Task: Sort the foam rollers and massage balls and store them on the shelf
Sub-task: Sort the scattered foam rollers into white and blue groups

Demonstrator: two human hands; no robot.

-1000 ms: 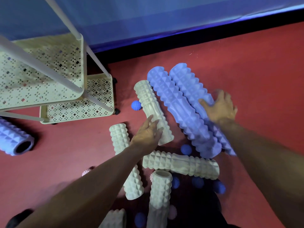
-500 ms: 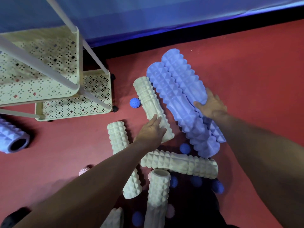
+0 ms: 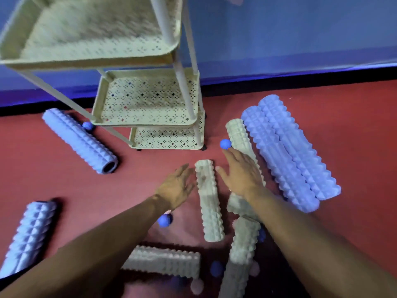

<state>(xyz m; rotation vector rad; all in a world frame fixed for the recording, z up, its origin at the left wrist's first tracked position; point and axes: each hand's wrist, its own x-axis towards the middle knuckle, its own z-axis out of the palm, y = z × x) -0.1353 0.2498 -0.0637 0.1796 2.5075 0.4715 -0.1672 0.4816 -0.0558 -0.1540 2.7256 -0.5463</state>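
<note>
Cream foam, ridged all over: the short cream roller (image 3: pixel 209 201) lies on the red floor (image 3: pixel 354 130) just in front of the shelf (image 3: pixel 148 100), and both hands now flank it. Half a second ago the left hand (image 3: pixel 176 188) rested on the longer cream roller (image 3: pixel 241 145) and the right hand (image 3: pixel 240 175) pressed the pair of purple rollers (image 3: pixel 290 151); both have let go. The left hand hovers just left of the short roller, fingers straight and spread, holding nothing. The right hand hovers just right of it, fingers straight and loosely spread too, lying over the lower part of the longer cream roller; whether it touches that roller I cannot tell.

A blue ball (image 3: pixel 225 144) sits against the longer cream roller, right of the shelf's bottom tier and just beyond the right fingertips. The two purple rollers lie side by side, touching, further right of the shelf, and they have stayed put. More cream rollers (image 3: pixel 242 250) are heaped nearer than the short one, with another blue ball (image 3: pixel 164 220) beside the left forearm and several blurred balls among the heap.

The view has swung left and up, so all three shelf tiers show, with a purple roller (image 3: pixel 79 140) left of the shelf and a small blue ball (image 3: pixel 87 125) against its far side. Another purple roller (image 3: pixel 28 235) lies nearer, well left of the shelf.
</note>
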